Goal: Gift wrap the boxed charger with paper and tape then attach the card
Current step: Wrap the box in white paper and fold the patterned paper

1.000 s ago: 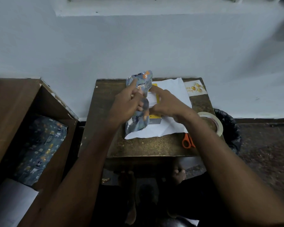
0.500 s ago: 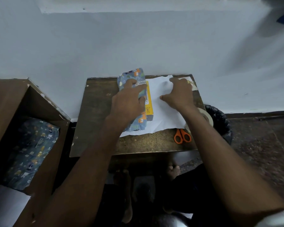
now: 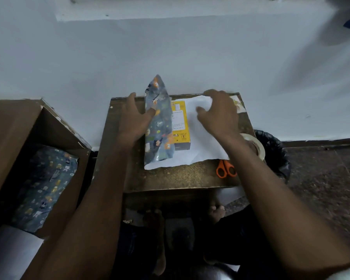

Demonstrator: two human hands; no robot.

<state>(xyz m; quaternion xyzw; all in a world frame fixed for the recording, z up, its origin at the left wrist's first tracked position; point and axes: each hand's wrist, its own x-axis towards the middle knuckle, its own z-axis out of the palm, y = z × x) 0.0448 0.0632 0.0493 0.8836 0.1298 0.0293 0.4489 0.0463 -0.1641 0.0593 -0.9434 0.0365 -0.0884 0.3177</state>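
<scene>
A yellow charger box [image 3: 180,124] lies on a sheet of wrapping paper [image 3: 204,146], white side up, on a small dark table [image 3: 170,178]. The paper's left flap [image 3: 159,122], blue with cartoon prints, is folded up against the box's left side and stands with a pointed tip. My left hand [image 3: 134,120] presses flat against that flap from the left, fingers spread. My right hand [image 3: 218,114] pinches the paper's far right part, bunching it slightly. A card [image 3: 237,104] with gold marks peeks out behind my right hand.
Orange-handled scissors [image 3: 225,169] lie at the table's right front. A tape roll [image 3: 255,145] sits at the right edge, partly under my right forearm. A black bin [image 3: 275,152] stands right of the table. Left, an open brown box [image 3: 55,136] holds more printed paper [image 3: 42,188].
My left hand slid off the top of the flap to its left side, and the flap now stands up. My right hand took hold of the paper's right part.
</scene>
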